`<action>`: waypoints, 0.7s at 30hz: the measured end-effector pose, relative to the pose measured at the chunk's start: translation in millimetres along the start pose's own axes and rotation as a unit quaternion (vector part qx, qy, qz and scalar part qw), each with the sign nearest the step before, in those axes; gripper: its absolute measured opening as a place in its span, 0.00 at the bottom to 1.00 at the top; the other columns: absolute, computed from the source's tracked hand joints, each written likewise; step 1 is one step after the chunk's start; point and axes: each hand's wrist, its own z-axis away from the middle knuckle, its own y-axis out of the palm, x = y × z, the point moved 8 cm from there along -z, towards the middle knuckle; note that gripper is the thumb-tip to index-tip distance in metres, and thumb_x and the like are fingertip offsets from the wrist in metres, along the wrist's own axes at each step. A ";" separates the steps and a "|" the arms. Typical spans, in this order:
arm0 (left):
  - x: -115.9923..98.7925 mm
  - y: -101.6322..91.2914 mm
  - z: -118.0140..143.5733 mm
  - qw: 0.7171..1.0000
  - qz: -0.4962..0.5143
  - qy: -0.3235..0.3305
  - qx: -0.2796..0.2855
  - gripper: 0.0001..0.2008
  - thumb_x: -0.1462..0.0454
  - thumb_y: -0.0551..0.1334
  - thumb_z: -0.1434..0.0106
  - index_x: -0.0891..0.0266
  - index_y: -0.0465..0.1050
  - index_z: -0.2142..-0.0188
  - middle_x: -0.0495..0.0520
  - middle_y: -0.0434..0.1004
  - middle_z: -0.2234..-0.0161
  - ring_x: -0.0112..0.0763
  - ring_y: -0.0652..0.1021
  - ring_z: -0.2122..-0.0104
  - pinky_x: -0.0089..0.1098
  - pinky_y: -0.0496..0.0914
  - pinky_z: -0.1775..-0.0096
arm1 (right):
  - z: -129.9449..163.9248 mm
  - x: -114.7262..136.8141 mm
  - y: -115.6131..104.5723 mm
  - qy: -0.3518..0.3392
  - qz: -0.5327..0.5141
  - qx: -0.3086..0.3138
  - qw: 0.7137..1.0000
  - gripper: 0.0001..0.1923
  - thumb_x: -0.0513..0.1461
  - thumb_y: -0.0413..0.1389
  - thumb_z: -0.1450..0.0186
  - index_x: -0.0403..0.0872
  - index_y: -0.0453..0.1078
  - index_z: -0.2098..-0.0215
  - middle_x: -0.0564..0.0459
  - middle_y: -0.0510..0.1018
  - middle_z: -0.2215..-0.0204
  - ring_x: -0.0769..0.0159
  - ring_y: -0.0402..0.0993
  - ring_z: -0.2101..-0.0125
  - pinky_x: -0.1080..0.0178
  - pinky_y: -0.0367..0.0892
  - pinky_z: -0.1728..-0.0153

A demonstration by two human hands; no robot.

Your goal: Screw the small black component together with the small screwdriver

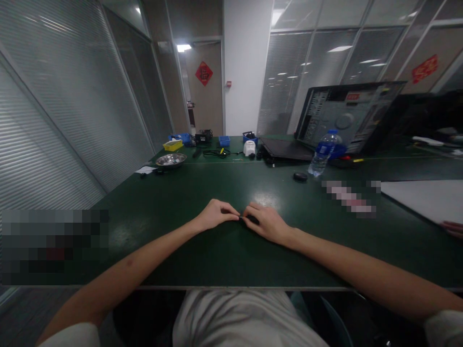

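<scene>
My left hand [212,215] and my right hand [266,221] meet low over the green tabletop [224,255], just in front of me. The left thumb and index finger are pinched together, pointing right. Facing them, the right thumb and index finger are pinched too, with the other fingers curled. Between the two sets of fingertips is a tiny thin object [240,217], partly hidden and too small to name. Both hands seem to hold it, one from each side.
A water bottle [322,153], a dark oval object [300,177] and an opened computer case [343,115] stand at the back right. At the back left are a metal dish [171,160], a yellow tray [172,145] and cables [217,153]. Another person's hand [453,228] shows far right.
</scene>
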 end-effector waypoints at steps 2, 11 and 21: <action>-2.3 -2.9 0.0 1.000 0.009 0.008 -0.005 0.10 0.59 0.68 0.35 0.60 0.85 0.58 0.55 0.84 0.58 0.36 0.81 0.59 0.33 0.72 0.54 | 0.2 0.3 -0.6 0.000 0.001 0.000 1.000 0.05 0.41 0.54 0.27 0.49 0.70 0.56 0.52 0.74 0.62 0.66 0.70 0.67 0.65 0.58 0.69; -10.3 -5.6 -5.0 0.980 -0.172 0.096 -0.027 0.12 0.62 0.60 0.28 0.60 0.83 0.52 0.57 0.78 0.58 0.36 0.77 0.57 0.34 0.70 0.53 | 0.0 1.8 -3.9 0.005 0.000 -0.013 1.000 0.06 0.41 0.52 0.27 0.49 0.70 0.57 0.51 0.75 0.62 0.65 0.72 0.67 0.65 0.60 0.68; -34.1 4.2 7.3 0.968 -0.227 0.103 0.013 0.16 0.63 0.59 0.29 0.59 0.77 0.45 0.58 0.77 0.49 0.40 0.74 0.48 0.38 0.67 0.43 | 45.0 100.2 -32.4 -0.178 -0.154 -0.028 0.971 0.19 0.50 0.48 0.29 0.53 0.67 0.75 0.53 0.69 0.81 0.63 0.68 0.78 0.60 0.61 0.74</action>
